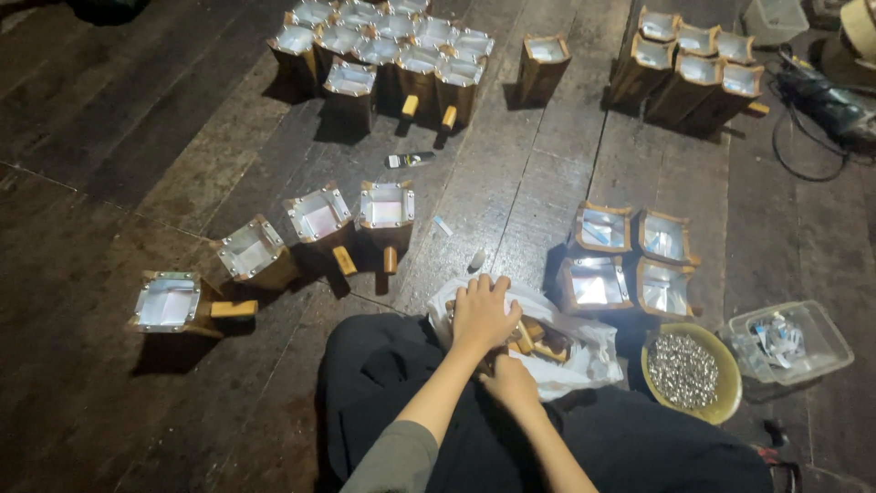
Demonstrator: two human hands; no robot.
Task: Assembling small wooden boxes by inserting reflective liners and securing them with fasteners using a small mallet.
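Seated on the dark plank floor [109, 183], the person has both hands at a white plastic bag [584, 351] that lies in the lap, just left of a yellow bowl of small metal pieces [689, 370]. Their left hand [481, 315] lies palm-down on the bag's mouth, fingers spread over it; whether it grips anything I cannot tell. Their right hand [511, 382] is tucked at the bag's near edge, and its grasp is hidden too. Inside show short wooden pieces [538, 340], likely light, stiff and smooth, best pinched across their sides. The bag itself looks thin and crinkly, apt to slide. Box-shaped wooden holders with foil-lined mouths [319, 217] stand all around.
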